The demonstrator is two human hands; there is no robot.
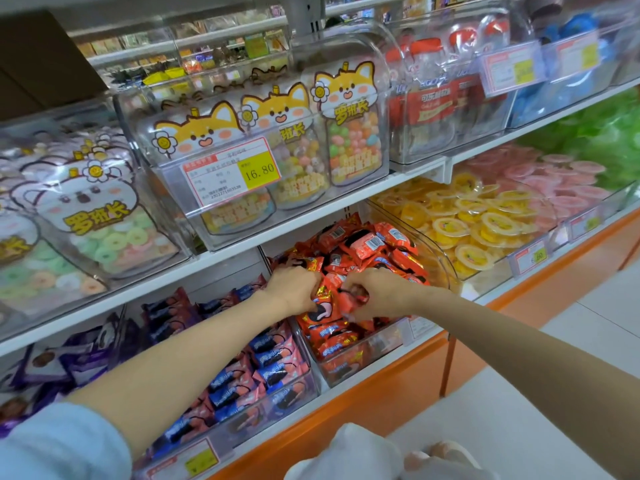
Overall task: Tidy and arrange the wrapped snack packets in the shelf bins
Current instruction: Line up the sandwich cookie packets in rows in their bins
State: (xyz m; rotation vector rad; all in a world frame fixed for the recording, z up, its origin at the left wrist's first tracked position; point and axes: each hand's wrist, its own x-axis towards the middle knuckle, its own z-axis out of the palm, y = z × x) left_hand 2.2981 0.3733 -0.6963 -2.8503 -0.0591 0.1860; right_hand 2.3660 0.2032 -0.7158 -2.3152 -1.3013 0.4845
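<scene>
- In the clear bin [349, 363] on the lower shelf, what do the hands have hold of?
- The red packets [360, 247], heaped loosely there. The left hand [292, 287] has its fingers curled down into the heap and closed on packets at its near side. The right hand [375, 294], just beside it, pinches one packet between thumb and curled fingers. Neither hand is open.
- How will those packets handle?
- I judge them light, with glossy film that crinkles and slides, so a stack will slump easily. What is inside looks like biscuit and could crack if squeezed hard. The crimped end seams or the flat sides are the safer places to hold.
- What stands around them?
- On the left, blue-and-pink packets [266, 368] fill the next bin, and purple packets [83, 355] lie beyond those. On the right, yellow jelly cups [485, 220] are piled behind a curved clear wall.
- Anything in the way?
- The white shelf edge [242, 245] overhead hangs low over the back of the heap, so reaching deep is cramped. The bin above carries a price tag [231, 173]. The heap also rises close to the side walls, and a careless push could tip packets over among the neighbours.
</scene>
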